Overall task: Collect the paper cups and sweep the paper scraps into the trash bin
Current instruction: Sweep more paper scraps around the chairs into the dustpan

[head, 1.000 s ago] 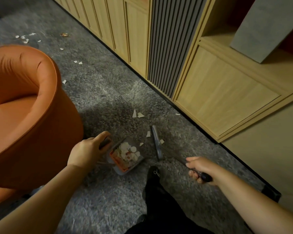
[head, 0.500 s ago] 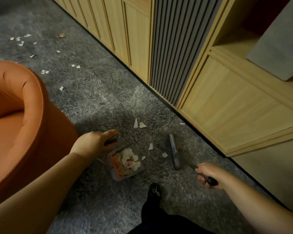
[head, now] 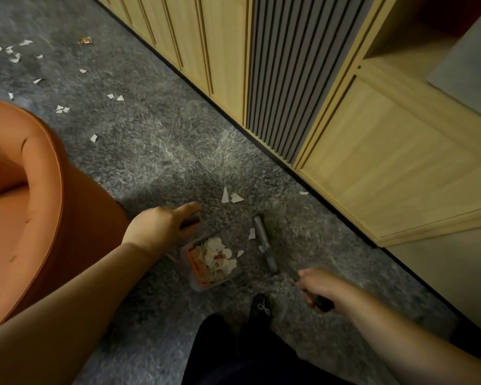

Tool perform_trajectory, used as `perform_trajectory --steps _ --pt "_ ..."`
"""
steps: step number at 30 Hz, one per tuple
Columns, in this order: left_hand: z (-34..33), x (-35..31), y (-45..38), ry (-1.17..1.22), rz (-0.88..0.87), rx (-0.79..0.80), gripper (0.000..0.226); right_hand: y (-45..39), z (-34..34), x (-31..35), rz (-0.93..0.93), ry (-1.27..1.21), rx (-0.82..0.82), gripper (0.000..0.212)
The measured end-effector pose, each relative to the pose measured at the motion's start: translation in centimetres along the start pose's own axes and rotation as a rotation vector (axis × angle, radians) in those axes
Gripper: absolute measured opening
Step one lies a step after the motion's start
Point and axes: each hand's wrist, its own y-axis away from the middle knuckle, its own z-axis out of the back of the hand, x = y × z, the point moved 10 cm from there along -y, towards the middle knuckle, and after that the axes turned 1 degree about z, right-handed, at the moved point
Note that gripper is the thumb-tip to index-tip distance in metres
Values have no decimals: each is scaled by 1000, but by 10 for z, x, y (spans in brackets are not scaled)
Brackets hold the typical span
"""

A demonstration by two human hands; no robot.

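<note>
Carpet, grey and shaggy, fills the floor beneath me as I crouch with a tool in each hand. My left hand has its grip curled round the dark handle of the dustpan, thumb pointing forward along it; the pan sits on the carpet just in front of my black shoe, and a heap of white paper scraps lies inside it over an orange label. My right hand has its grip wrapped tight round the dark handle of the brush, whose long grey head lies on the carpet just right of the pan's open side. Three small scraps rest between the brush head and the pan, one of them touching the head's left edge. Two larger white pieces lie beyond the pan, further out on the carpet, and a single sliver sits close to the dark base strip of the wooden cabinets. More loose scraps are scattered well apart across the far carpet, up past the rounded arm of the orange armchair at my left. A small crumpled brownish item lies near the cabinets at the far end; I cannot tell what it is.
</note>
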Motion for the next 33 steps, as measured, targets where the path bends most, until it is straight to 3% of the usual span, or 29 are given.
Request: perform_trajectory --steps 2,7,12,19,24,30,33 --pt "-1 0 0 13 -10 3 44 3 -16 6 18 2 2 16" --pt "-2 4 4 53 -21 20 43 0 -51 12 35 43 26 22" --pt "-8 20 12 76 19 65 47 4 -89 15 52 82 83 42" --pt "-9 34 27 90 43 124 50 10 -118 13 20 6 115 24" --pt "-8 31 35 94 38 125 47 12 -134 7 -49 -35 172 30" --pt "-7 32 39 92 58 119 44 11 -143 3 -84 -96 100 50" --pt "-7 32 40 92 44 116 44 12 -146 8 -17 -21 115 41"
